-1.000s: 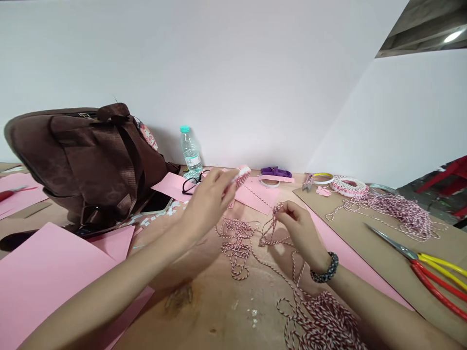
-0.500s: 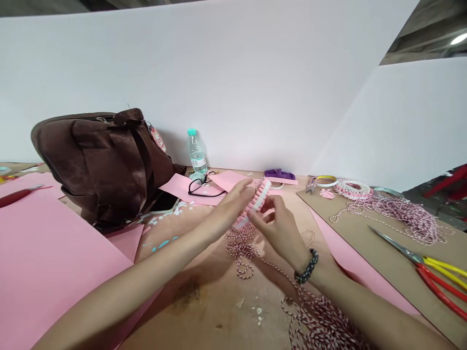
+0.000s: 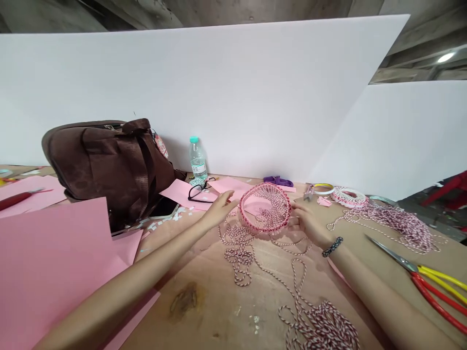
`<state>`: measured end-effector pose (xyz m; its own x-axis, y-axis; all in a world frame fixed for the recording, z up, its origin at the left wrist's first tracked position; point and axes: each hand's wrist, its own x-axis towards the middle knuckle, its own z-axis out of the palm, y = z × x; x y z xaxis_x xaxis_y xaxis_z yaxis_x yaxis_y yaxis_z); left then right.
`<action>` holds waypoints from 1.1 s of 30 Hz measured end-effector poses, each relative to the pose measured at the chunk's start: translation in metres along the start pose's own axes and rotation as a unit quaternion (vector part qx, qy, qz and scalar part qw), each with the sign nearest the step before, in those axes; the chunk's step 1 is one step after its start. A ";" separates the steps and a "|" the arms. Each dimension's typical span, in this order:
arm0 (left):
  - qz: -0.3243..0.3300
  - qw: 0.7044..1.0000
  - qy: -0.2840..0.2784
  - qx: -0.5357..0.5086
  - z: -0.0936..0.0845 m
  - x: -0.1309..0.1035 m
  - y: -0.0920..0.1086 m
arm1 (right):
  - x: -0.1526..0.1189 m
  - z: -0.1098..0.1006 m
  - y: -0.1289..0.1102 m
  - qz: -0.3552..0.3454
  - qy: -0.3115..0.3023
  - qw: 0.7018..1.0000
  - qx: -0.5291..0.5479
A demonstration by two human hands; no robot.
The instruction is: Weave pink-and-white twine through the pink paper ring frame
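A round hoop (image 3: 277, 209) with a pink wrapped rim and a web of thin red-and-white cord strung across it is held up over the table, its open face toward me. My right hand (image 3: 306, 223) has its fingers curled at the hoop's right edge and grips it. My left hand (image 3: 220, 210) is just left of the rim, fingers stretched out and apart, holding nothing. Below the hoop lie loose loops of red-and-white twisted cord (image 3: 238, 253). A strand runs from them to a tangled pile of the same cord (image 3: 324, 328) nearer me.
On the left are large pink sheets (image 3: 47, 272), a red-handled tool (image 3: 16, 200) and a brown bag (image 3: 109, 165). A water bottle (image 3: 198, 160) and eyeglasses (image 3: 199, 194) stand behind. To the right lie scissors (image 3: 412, 267), a second wrapped ring (image 3: 350, 197) and more cord (image 3: 401, 226).
The hoop has turned from nearly edge-on to face me. My left hand has come off it to the left; my right hand has shifted to its right edge. The view has tilted up slightly.
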<state>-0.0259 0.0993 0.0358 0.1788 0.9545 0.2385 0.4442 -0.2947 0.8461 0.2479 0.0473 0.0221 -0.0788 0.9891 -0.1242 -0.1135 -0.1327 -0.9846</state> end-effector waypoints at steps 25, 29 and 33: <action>-0.120 0.905 -0.057 -0.404 -0.002 -0.014 0.039 | -0.013 0.018 -0.001 -0.156 -0.123 0.980 -0.021; -0.157 0.846 -0.110 -0.497 -0.002 -0.015 0.038 | -0.020 0.028 -0.005 -0.245 -0.102 0.964 -0.023; -0.200 0.811 -0.168 -0.523 0.002 -0.019 0.036 | -0.029 0.042 -0.009 -0.217 -0.152 0.964 0.004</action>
<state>-0.0113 0.0709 0.0609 0.5112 0.8464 -0.1492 -0.4315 0.4029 0.8072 0.2097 0.0175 0.0392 -0.3086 0.8874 0.3425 -0.2086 0.2881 -0.9346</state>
